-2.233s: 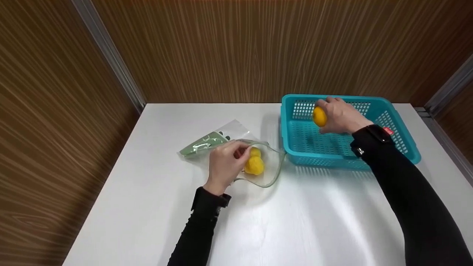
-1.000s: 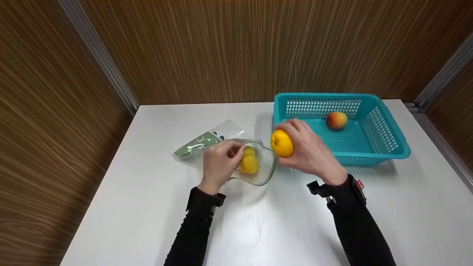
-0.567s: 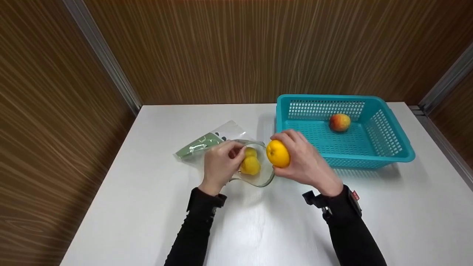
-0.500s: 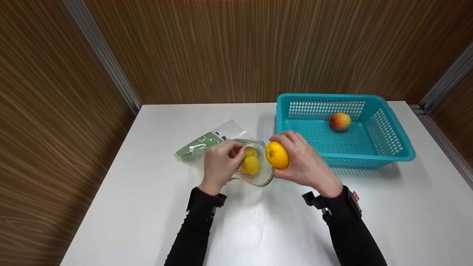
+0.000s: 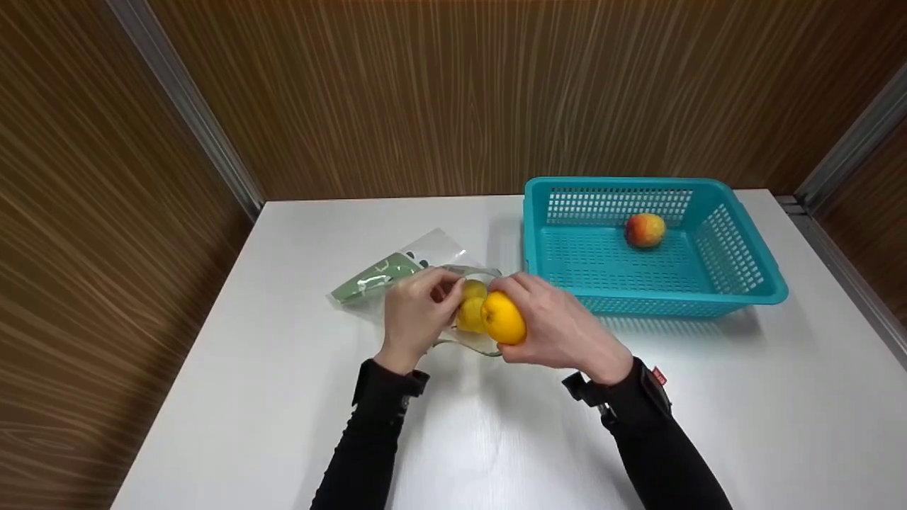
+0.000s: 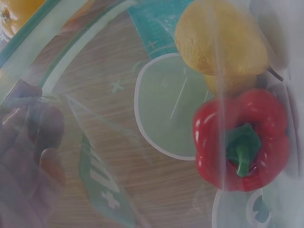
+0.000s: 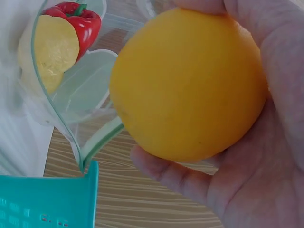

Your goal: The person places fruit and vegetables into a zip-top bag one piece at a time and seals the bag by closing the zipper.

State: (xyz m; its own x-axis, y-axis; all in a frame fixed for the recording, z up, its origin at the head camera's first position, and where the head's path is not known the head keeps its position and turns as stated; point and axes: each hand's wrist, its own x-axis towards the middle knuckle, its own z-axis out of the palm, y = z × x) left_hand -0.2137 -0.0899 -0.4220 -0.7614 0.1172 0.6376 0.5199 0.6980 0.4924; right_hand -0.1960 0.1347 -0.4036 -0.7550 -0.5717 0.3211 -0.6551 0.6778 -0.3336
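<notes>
My left hand (image 5: 419, 315) pinches the green-edged rim of a clear plastic bag (image 5: 386, 278) with green print, keeping its mouth spread. My right hand (image 5: 556, 326) grips an orange (image 5: 504, 318), fingers and thumb around its sides. In the head view the orange overlaps the bag's mouth. Inside the bag sits a yellow pear (image 6: 221, 40) with a dark stem, another yellow piece partly hidden behind it. Against them lies a red bell pepper (image 6: 242, 140) with a green stem, seen through the plastic in the left wrist view; the right wrist view also shows the pepper (image 7: 80, 23).
A turquoise plastic basket (image 5: 659, 303) stands at the back right of the white table (image 5: 283, 397), close to the bag. One red-and-yellow apple or peach (image 5: 645, 230) lies in it. Wood-grain panels (image 5: 397, 92) rise behind the table and on the left.
My right hand has carried the orange from over the basket leftward and nearer to the bag's mouth, uncovering the red-and-yellow fruit. My left hand has kept its pinch on the rim.
</notes>
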